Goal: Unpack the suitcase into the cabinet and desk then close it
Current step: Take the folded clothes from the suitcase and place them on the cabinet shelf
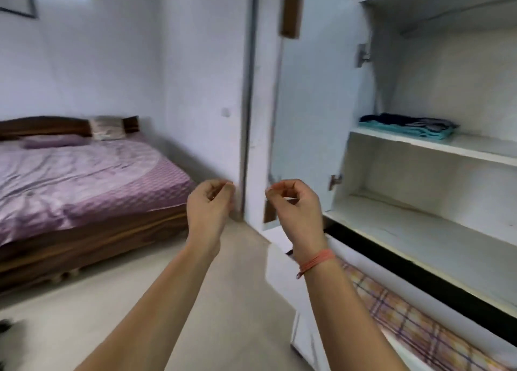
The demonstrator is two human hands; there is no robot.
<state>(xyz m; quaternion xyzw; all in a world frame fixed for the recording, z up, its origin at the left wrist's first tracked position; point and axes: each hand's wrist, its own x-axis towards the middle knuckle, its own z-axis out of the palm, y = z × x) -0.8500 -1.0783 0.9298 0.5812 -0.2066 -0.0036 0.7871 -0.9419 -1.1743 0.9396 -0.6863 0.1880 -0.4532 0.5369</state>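
Observation:
The white cabinet stands open on the right, its door swung out to the left. A folded stack of dark and teal clothes lies on an upper shelf; the shelf below it is bare. Both hands are raised in front of the door, apart from each other. My left hand and my right hand have fingers curled toward the thumbs and hold nothing. An orange thread circles the right wrist. No suitcase is in view.
A pulled-out drawer under the cabinet holds a plaid cloth. A bed with a purple cover fills the left side. Pale floor lies between the bed and the cabinet. A dark object shows at the lower left edge.

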